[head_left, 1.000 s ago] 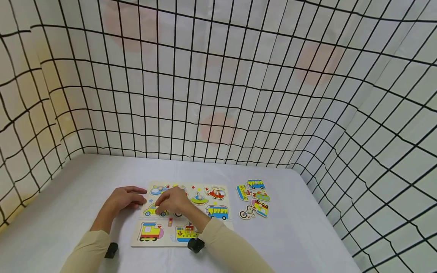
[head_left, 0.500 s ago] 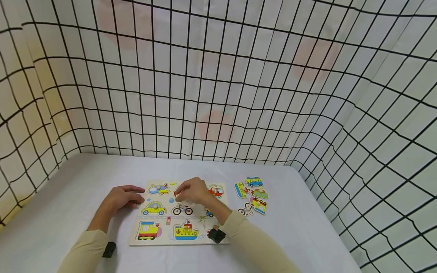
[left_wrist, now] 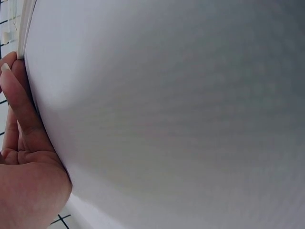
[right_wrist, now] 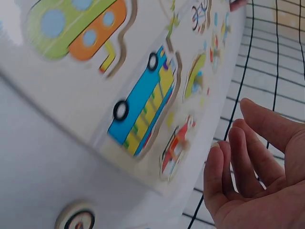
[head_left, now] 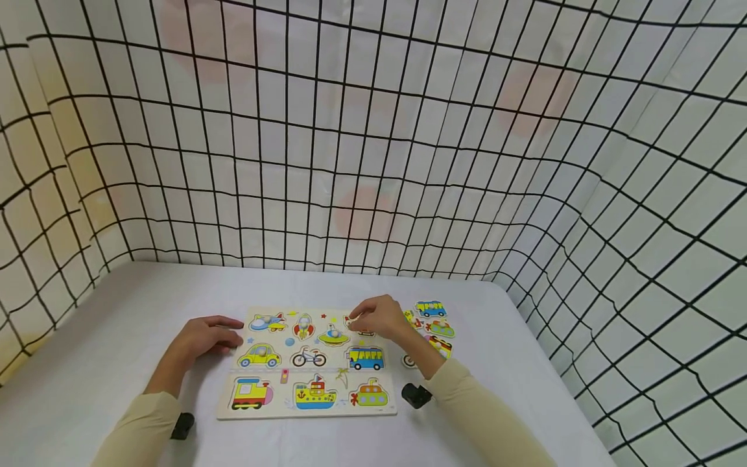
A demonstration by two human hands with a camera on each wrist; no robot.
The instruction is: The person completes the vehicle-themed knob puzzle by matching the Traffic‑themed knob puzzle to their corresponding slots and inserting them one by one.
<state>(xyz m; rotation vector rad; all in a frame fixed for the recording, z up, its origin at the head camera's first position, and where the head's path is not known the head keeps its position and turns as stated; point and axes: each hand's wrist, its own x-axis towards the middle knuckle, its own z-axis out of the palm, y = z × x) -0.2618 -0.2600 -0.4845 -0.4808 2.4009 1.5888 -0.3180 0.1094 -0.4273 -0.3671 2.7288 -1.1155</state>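
A wooden puzzle board (head_left: 283, 403) with vehicle pictures lies on the white table. My left hand (head_left: 203, 337) rests at its left edge, fingertips by the rim. My right hand (head_left: 379, 318) is over the board's top right corner, its fingers loosely bent. In the right wrist view nothing shows between those fingers, which hover near the helicopter (right_wrist: 174, 150). The car (head_left: 259, 355), plane (head_left: 267, 322), rocket (head_left: 303, 327) and flying saucer (head_left: 334, 335) sit in the board with small knobs. In the head view my right hand partly covers the helicopter.
Loose pieces lie right of the board: a bus (head_left: 430, 309), a submarine (head_left: 440, 328), a train (head_left: 440, 346) and a bicycle (head_left: 408, 360), some partly behind my right arm. A black grid net (head_left: 318, 175) encloses the table at the back and sides.
My right hand has moved rightward across the board, from the car past the rocket to the helicopter. The left hand has stayed at the left edge. The view has shifted slightly.
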